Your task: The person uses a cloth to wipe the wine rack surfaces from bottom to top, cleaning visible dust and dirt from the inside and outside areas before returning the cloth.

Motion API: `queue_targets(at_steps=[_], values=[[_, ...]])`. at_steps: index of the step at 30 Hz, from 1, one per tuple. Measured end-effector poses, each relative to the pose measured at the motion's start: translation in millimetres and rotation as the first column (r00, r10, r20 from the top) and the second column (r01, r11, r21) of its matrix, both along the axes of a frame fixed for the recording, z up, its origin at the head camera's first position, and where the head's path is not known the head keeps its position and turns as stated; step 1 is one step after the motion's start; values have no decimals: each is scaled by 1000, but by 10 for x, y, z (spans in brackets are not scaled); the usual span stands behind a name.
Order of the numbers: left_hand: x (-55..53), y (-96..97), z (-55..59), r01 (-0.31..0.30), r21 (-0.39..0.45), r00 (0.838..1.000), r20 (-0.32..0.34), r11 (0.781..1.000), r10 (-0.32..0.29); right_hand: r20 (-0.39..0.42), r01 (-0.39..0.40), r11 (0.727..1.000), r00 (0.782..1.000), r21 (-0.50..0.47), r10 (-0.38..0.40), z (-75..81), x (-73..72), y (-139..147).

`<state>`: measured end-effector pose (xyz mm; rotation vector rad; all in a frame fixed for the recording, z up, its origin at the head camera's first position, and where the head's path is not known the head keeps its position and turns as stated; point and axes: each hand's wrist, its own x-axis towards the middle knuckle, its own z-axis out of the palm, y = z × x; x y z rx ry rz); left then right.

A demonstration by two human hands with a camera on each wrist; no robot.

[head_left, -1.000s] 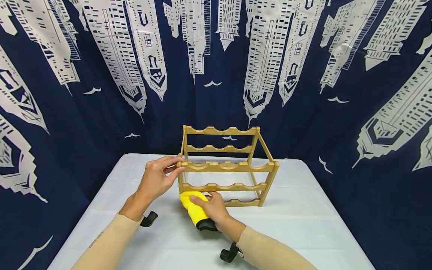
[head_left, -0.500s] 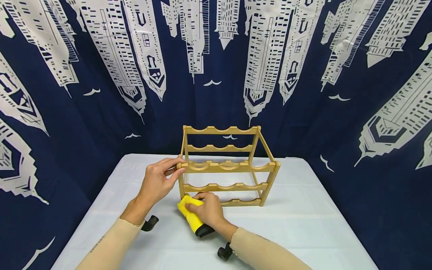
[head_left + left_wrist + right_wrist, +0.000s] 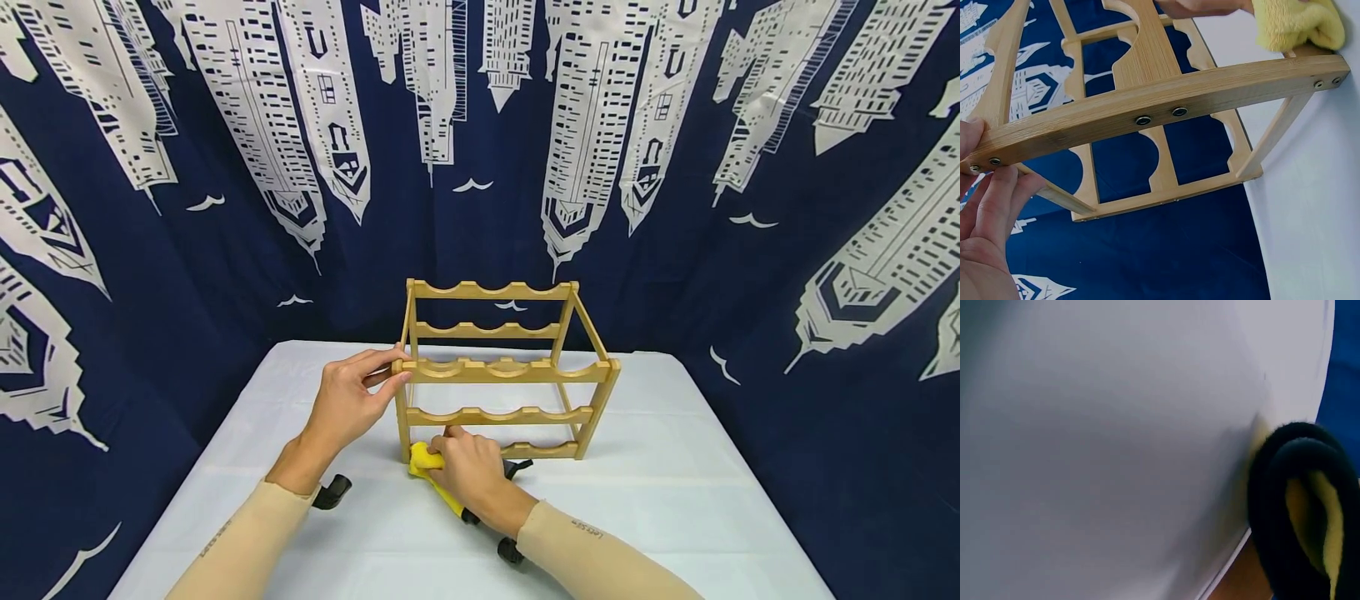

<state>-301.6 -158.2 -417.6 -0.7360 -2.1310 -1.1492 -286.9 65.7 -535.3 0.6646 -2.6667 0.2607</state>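
Observation:
A light wooden bottle rack [image 3: 510, 372] with scalloped rails stands on the table. My left hand [image 3: 347, 400] pinches its top front left corner; in the left wrist view the thumb and fingers [image 3: 999, 203] lie on either side of the post's end. Low at the front left post, my right hand [image 3: 476, 475] grips a folded yellow cloth [image 3: 424, 459] with black edging. The cloth [image 3: 1294, 25] lies against the lower end of that post in the left wrist view. Up close in the right wrist view, the cloth's black edge [image 3: 1272, 487] forms a loop; the right fingers are mostly hidden.
A white-covered table [image 3: 675, 500] lies under the rack. Behind it hangs a dark blue curtain [image 3: 480, 242] with white building prints. Black wrist camera mounts [image 3: 332, 492] stick out under both forearms.
My right hand has slid the yellow cloth down the front left post to its foot, first leftward, then back right. My left hand keeps its place on the rack.

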Motion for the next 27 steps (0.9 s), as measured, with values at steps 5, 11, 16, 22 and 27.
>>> queue_targets(at_steps=[5,11,16,22,27], values=[[-4,-11,-9,-4,9,1000,6,1000,4,-4,13,999,1000,38,-13,7,-21,146],[-18,1,-5,17,12,1000,9,1000,-17,-46,-7,997,999,77,11,6,-2,297],[-33,17,20,25,9,1000,3,1000,-25,-64,18,999,998,43,-15,14,31,381],[-45,18,23,25,13,1000,-2,1000,-25,-129,10,998,992,58,-2,-2,39,495],[-27,-24,-16,12,11,1000,-13,1000,-12,-178,16,996,984,85,-1,-45,35,672]])
